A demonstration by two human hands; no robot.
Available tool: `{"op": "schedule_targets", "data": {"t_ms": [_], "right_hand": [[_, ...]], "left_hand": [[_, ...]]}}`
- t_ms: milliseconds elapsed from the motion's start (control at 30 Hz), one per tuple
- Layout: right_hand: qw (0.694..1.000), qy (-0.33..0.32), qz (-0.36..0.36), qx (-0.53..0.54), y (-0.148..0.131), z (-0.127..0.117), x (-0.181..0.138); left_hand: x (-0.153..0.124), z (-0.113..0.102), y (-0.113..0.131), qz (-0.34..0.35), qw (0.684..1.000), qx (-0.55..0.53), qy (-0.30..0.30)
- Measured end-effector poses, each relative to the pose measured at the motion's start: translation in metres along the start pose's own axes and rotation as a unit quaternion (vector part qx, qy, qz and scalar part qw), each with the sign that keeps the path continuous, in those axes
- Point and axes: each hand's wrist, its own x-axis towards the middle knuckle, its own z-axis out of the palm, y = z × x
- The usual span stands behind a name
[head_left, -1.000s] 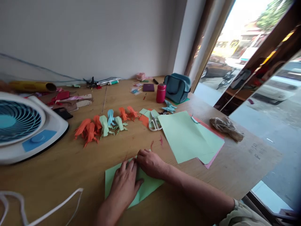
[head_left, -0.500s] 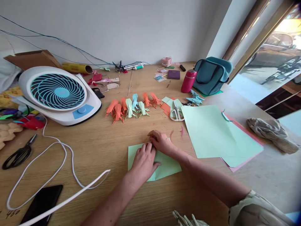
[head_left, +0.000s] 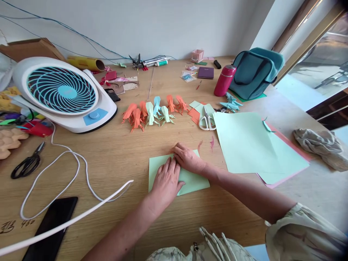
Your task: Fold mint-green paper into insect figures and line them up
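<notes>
A light green folded paper sheet [head_left: 193, 180] lies on the wooden table in front of me. My left hand [head_left: 165, 181] rests flat on it, fingers stretched out toward the far edge. My right hand [head_left: 189, 159] lies across the sheet's upper part, fingers pressed down along its far edge, touching the left hand's fingertips. Beyond the hands stands a row of orange, green and blue folded paper figures [head_left: 152, 111].
White-handled scissors [head_left: 206, 121] and a stack of green and pink sheets [head_left: 252, 145] lie to the right. A white fan [head_left: 62, 94], its white cable [head_left: 67, 195], black scissors [head_left: 27, 165] and a black phone [head_left: 51, 224] are left. A red bottle [head_left: 224, 80], teal bag [head_left: 255, 72] and crumpled cloth [head_left: 320, 143] sit at the back right.
The view has swung left and back, bringing the fan, cable and phone into sight. Both hands stay on the green sheet, pressing it much as before.
</notes>
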Motion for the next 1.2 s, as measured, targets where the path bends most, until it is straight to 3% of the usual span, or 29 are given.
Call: {"op": "schedule_targets", "data": {"t_ms": [300,667,1067,1200], "right_hand": [[0.999,-0.006,-0.035,-0.038,0.003,0.005,-0.002],[0.993,-0.008,-0.069,-0.092,-0.004,0.002,-0.003],[0.991,-0.014,-0.074,-0.109,-0.005,0.002,-0.001],[0.992,-0.011,-0.075,-0.104,-0.006,0.002,-0.001]], "left_hand": [[-0.025,0.002,0.005,0.035,0.999,0.004,0.029],[-0.061,0.026,-0.002,0.202,0.969,-0.002,0.142],[-0.077,0.038,0.002,0.183,0.976,0.075,0.091],[-0.079,0.039,0.002,0.179,0.975,0.079,0.106]]}}
